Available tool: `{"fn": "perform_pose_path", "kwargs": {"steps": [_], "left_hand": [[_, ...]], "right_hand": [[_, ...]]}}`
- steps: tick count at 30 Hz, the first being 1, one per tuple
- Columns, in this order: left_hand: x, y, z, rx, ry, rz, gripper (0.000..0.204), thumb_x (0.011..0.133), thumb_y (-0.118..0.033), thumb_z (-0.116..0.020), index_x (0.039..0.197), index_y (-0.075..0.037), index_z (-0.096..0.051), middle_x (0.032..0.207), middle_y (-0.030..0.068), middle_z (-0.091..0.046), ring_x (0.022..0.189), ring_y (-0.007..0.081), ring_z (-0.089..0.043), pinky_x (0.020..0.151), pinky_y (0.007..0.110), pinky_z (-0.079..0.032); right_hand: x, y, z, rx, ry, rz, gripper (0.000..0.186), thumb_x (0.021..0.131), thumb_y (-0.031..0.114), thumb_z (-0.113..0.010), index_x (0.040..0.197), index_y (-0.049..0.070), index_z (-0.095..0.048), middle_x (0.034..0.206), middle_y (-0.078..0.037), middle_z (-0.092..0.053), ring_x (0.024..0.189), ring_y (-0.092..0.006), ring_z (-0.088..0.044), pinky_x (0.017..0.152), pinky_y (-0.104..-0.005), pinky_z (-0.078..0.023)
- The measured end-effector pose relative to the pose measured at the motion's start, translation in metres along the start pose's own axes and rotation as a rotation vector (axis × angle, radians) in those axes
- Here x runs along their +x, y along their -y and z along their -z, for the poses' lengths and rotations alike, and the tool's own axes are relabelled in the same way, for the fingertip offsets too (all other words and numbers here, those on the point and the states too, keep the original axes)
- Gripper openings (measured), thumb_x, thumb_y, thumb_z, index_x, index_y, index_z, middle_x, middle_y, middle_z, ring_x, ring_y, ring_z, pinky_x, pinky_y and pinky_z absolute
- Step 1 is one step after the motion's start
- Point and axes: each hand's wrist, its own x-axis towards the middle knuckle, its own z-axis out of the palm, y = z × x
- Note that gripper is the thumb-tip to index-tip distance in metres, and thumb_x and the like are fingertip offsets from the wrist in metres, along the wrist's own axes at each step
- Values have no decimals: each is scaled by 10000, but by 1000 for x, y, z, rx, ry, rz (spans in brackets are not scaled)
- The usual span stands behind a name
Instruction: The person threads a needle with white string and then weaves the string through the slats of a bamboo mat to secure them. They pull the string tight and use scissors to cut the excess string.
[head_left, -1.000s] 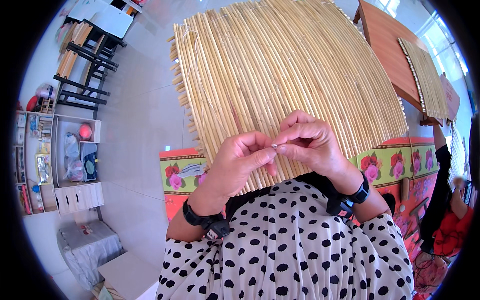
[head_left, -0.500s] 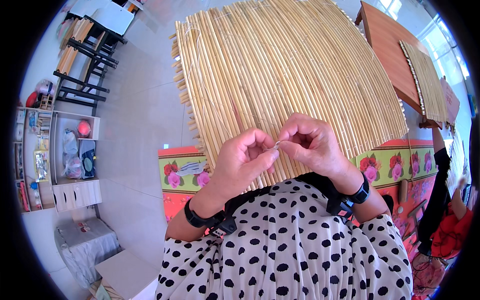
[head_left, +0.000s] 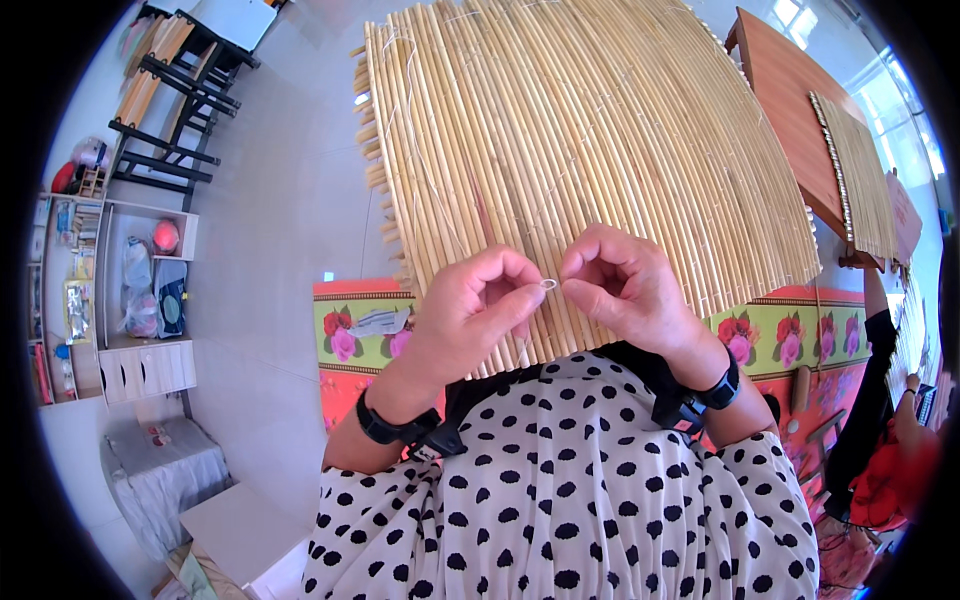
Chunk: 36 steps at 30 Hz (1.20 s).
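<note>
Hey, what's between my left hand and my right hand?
In the head view, a small pale loop pokes out from the left hand's fingertips toward the right hand; behind it lies the stick mat.

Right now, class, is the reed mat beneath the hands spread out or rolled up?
Spread out: the reed mat lies as one broad sheet, its reeds side by side, with no roll visible.

Person is wearing a loose, white, black-dotted garment [head_left: 600, 470], creasing down the front. Left sleeve [head_left: 345, 510] and right sleeve [head_left: 765, 480] are matching it, ending short of the wristbands. Left wristband [head_left: 380, 418] and right wristband [head_left: 724, 384] are showing black, each carrying a dark, boxy module [head_left: 437, 442]. Left hand [head_left: 468, 305] and right hand [head_left: 635, 290] are showing bare.
</note>
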Motion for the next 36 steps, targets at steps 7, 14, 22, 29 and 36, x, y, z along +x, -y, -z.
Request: {"fn": "perform_pose_path", "kwargs": {"steps": [7, 14, 22, 29, 36], "left_hand": [[-28, -6, 36, -64, 286, -266, 88, 824, -48, -647, 771, -40, -577, 723, 47, -554, 788, 188, -565, 713, 311, -446], [-50, 7, 56, -549, 247, -417, 151, 811, -10, -605, 708, -102, -544, 685, 37, -575, 696, 193, -572, 779, 446, -471], [-35, 20, 42, -124, -31, -19, 66, 931, -76, -545, 900, -19, -551, 814, 36, -622, 757, 81, -584, 702, 236, -472], [-33, 28, 36, -106, -61, -61, 77, 945, -94, -540, 926, -19, -542, 824, 22, -614, 766, 61, -579, 674, 217, -455], [-34, 25, 34, -76, -96, -87, 78, 952, -95, -540, 930, -19, -538, 821, 19, -604, 760, 61, -580, 669, 213, -452]], "right_hand": [[0, 1, -1, -288, 126, 168, 253, 692, 68, -790, 905, 48, -654, 749, -18, -563, 541, -106, -485, 500, -236, -414], [3, 8, -8, -489, 190, 204, 219, 674, 139, -791, 849, 70, -680, 762, -42, -591, 609, -202, -583, 539, -311, -472], [2, 14, -23, -737, 142, 231, 206, 663, 157, -806, 801, 63, -683, 716, -36, -603, 631, -193, -610, 546, -298, -480], [5, 7, -36, -726, 88, 142, 130, 730, 192, -734, 772, 83, -676, 688, -37, -582, 597, -227, -616, 524, -356, -487], [7, 9, -40, -588, 7, 116, 163, 736, 202, -747, 741, 70, -650, 687, -40, -591, 579, -216, -621, 510, -345, -485]]}}
